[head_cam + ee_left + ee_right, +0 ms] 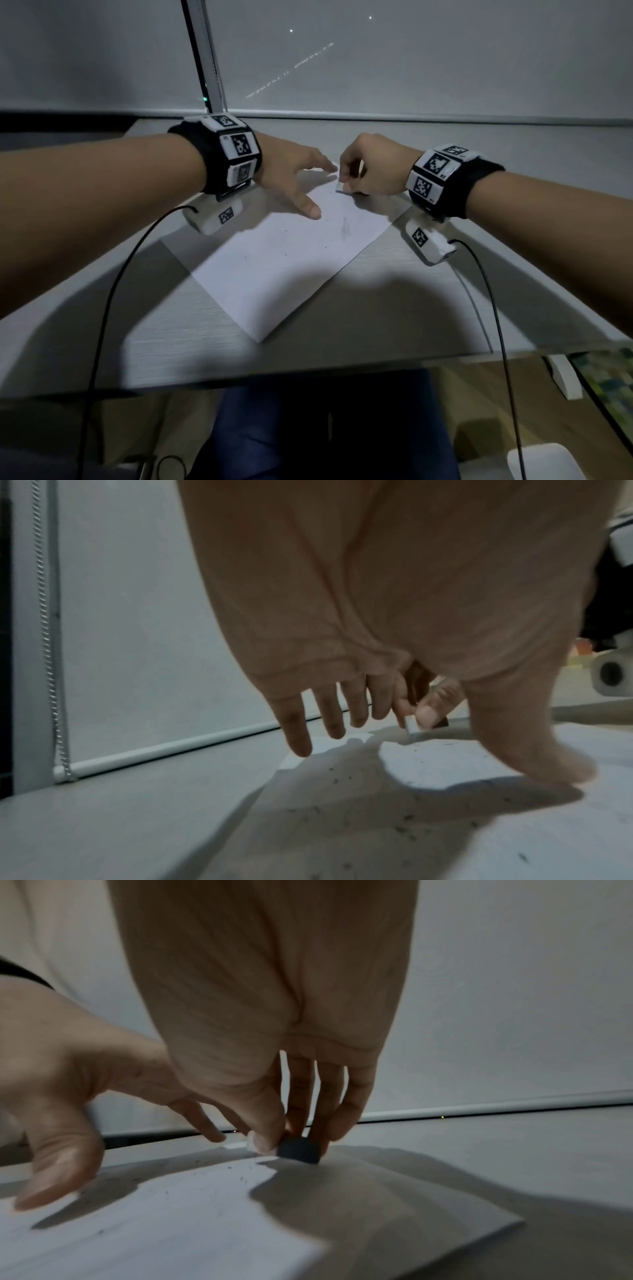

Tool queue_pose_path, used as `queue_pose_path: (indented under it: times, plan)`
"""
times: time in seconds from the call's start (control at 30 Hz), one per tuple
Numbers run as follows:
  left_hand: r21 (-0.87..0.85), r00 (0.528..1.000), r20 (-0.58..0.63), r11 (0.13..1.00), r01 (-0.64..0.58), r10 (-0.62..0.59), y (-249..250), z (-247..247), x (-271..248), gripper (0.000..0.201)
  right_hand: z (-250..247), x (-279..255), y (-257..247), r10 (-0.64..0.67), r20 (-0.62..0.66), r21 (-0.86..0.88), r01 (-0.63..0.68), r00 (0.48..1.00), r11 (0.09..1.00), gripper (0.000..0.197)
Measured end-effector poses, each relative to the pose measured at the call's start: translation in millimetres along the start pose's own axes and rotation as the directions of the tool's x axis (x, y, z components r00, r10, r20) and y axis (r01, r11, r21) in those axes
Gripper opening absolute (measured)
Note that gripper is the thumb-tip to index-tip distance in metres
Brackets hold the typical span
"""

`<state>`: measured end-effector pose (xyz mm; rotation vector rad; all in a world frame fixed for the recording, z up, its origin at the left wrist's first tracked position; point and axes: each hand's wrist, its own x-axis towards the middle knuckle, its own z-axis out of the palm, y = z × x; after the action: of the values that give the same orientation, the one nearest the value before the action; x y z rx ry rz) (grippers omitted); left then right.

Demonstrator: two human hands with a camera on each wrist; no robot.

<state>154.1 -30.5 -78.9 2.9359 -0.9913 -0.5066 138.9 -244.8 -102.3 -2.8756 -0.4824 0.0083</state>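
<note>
Two hands work on one sheet of paper [274, 267] lying skewed on the desk [411, 308]; the left hand [291, 174] is spread wide and grips nothing, thumb down on the sheet, straight fingers stretched toward its far corner; the right hand [373, 168] pinches a small eraser [339, 186] between thumb and curled fingers, its end down on the sheet by that far corner. To rub well, I'd use short, light strokes away from the pinning hand, so the thin sheet neither buckles nor tears at its edge. No box or tray shows; dark crumbs [407, 817] lie loose on the sheet.
</note>
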Motion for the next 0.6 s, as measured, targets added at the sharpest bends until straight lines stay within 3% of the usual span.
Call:
queue_pose_path:
  times: [0.2, 0.4, 0.6]
  plan:
    - [0.011, 0.998, 0.065, 1.000, -0.021, 0.020, 7, 1, 11, 0.105, 11, -1, -8, 0.006, -0.054, 0.025, -0.005, 0.999, 1.000, 0.007]
    - [0.026, 0.990, 0.128, 0.998, -0.059, 0.055, 9, 2, 14, 0.080, 6, -15, -17, -0.126, 0.092, 0.016, 0.125, 0.988, 0.992, 0.006]
    - [0.057, 0.989, 0.150, 0.998, 0.002, -0.011, 9, 2, 20, 0.097, 9, -15, -13, -0.096, 0.005, -0.026, 0.097, 0.995, 0.995, 0.006]
